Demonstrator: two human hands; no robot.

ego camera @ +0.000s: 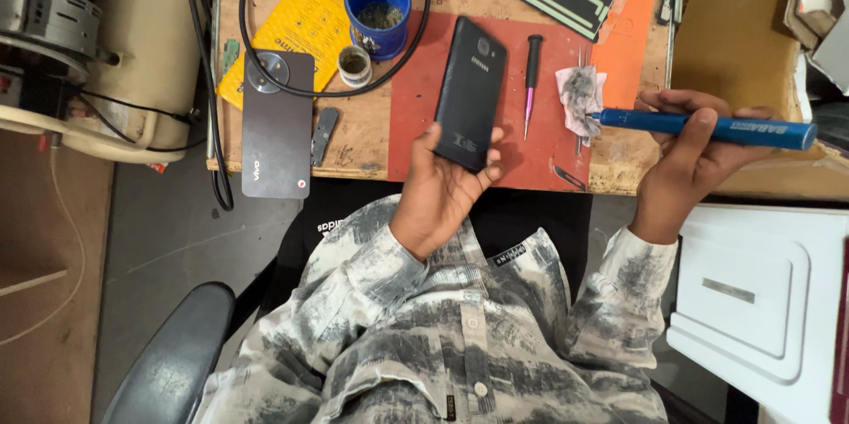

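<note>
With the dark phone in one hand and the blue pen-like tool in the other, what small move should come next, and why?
Probably bring the blue pen-shaped tool in the right hand across to the black phone held back-up in the left hand: its tip points that way, yet they are apart.

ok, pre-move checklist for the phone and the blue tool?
1. Left hand grips phone: ok, fingers wrap its lower end.
2. Phone back faces up: ok, camera lens visible.
3. Right hand holds blue tool: ok.
4. Tool tip apart from phone: ok, it points at the dirty tissue.
5. Bit fitted in tool: cannot tell.
6. Red mat under phone: ok, small screwdriver lies beside it.
</note>
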